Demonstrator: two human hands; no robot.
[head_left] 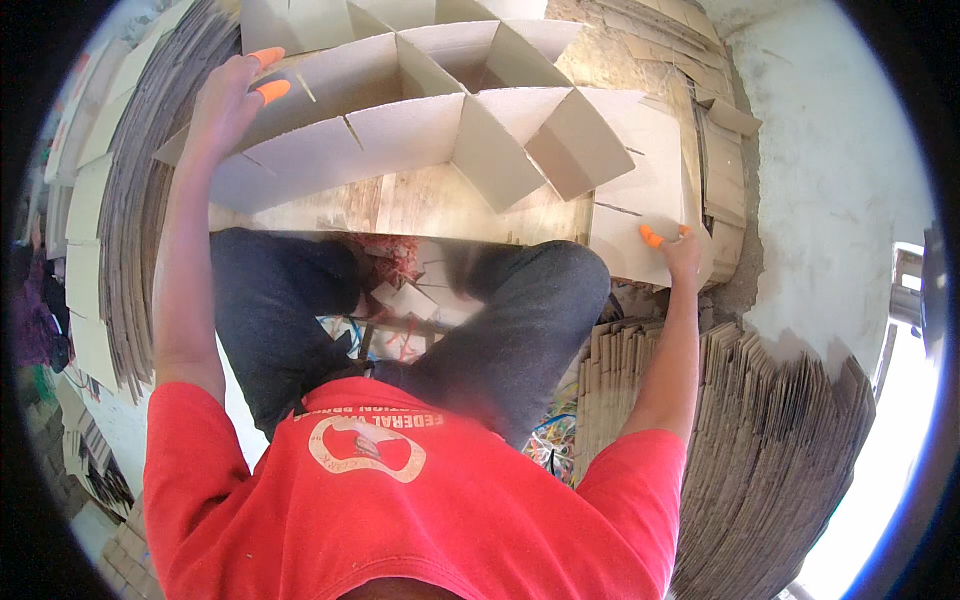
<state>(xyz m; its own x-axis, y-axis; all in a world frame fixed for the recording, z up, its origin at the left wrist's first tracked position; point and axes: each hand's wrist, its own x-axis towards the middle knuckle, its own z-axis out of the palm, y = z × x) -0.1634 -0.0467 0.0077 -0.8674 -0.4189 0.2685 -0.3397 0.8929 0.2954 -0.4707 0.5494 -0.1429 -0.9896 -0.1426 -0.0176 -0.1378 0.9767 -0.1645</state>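
In front of me a cardboard partition [345, 150] stands on edge, its long slotted strips crossed by shorter cardboard pieces [580, 145]. My left hand [228, 100] reaches over the partition's left end, thumb and finger apart, orange covers on the fingertips. Whether it touches the strips is hard to tell. At the right, my right hand [680, 252] pinches the near edge of a flat slotted cardboard sheet [640, 195], an orange cover showing on one digit. The sheet lies at the right end of the partition, and the fingers beneath it are hidden.
A wooden board [400, 205] lies under the partition, just beyond my knees. Tall stacks of cardboard strips stand at the left [140, 190] and lower right [740, 440]. More cardboard [725, 165] lines the white wall [830, 180]. Scraps and coloured strings [555, 440] litter the floor.
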